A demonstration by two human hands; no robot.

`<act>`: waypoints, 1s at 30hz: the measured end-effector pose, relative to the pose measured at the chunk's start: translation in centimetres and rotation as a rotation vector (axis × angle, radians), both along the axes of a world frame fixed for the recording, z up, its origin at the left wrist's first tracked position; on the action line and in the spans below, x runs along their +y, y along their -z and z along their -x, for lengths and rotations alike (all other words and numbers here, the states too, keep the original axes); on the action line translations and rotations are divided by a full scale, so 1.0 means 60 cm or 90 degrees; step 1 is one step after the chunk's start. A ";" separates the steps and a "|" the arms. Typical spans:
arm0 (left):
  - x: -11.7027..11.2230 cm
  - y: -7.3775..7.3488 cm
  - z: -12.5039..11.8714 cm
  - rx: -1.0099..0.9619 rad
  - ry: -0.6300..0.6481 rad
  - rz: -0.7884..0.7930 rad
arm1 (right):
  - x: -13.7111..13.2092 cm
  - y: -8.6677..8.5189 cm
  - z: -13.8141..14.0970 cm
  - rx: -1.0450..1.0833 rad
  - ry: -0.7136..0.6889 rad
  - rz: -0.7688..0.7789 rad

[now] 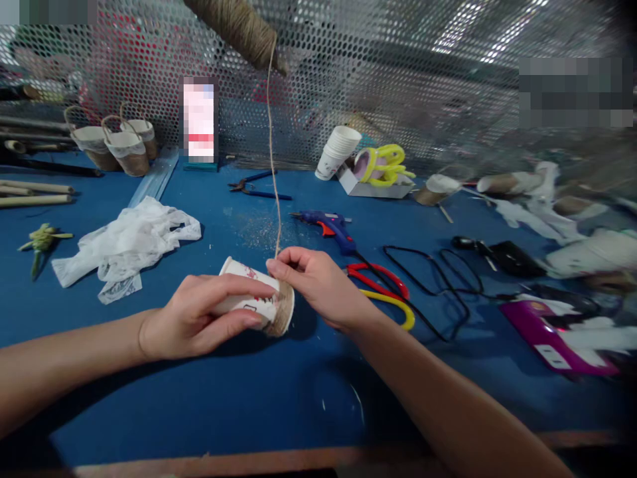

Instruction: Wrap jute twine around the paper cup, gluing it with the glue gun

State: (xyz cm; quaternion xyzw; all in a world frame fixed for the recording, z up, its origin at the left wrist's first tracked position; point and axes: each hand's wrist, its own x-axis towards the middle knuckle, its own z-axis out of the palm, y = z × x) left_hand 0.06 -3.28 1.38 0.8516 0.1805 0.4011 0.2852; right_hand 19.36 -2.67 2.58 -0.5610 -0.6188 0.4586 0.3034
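My left hand is wrapped round a white printed paper cup, which lies tilted on its side above the blue table. Brown twine is wound round the cup's right end. At that wound end, my right hand pinches the twine strand between thumb and forefinger. The strand runs up to a large twine spool hanging at the top. Just beyond my right hand lies a blue glue gun, its black cord trailing right. Red-and-yellow-handled scissors are partly hidden by my right wrist.
White lace lies left, below several twine-wrapped cups with handles. Pliers and a stack of paper cups are farther back. A white box holds yellow-trimmed pieces. Purple packaging is at right. Perforated metal mesh stands behind.
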 end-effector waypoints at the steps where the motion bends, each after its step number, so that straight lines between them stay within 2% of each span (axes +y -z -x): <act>1: 0.000 0.000 0.000 0.001 -0.002 -0.002 | 0.000 0.000 0.001 0.005 0.001 0.006; 10: 0.005 0.008 -0.002 -0.023 -0.033 0.035 | 0.011 0.018 -0.009 0.054 -0.037 0.068; 18: 0.003 0.006 -0.003 -0.016 -0.050 0.044 | 0.015 0.023 -0.005 0.036 -0.022 0.056; 22: 0.008 0.007 -0.004 -0.005 -0.102 0.048 | 0.019 0.010 -0.012 -0.025 0.039 -0.046; 24: 0.012 0.010 -0.006 -0.001 -0.130 0.056 | 0.015 -0.002 -0.017 -0.009 0.057 -0.082; 26: 0.017 0.015 -0.008 -0.004 -0.150 0.063 | 0.006 -0.013 -0.021 0.022 0.039 -0.077; 30: 0.023 0.024 -0.010 0.003 -0.171 0.077 | -0.014 -0.023 -0.015 0.018 -0.041 0.008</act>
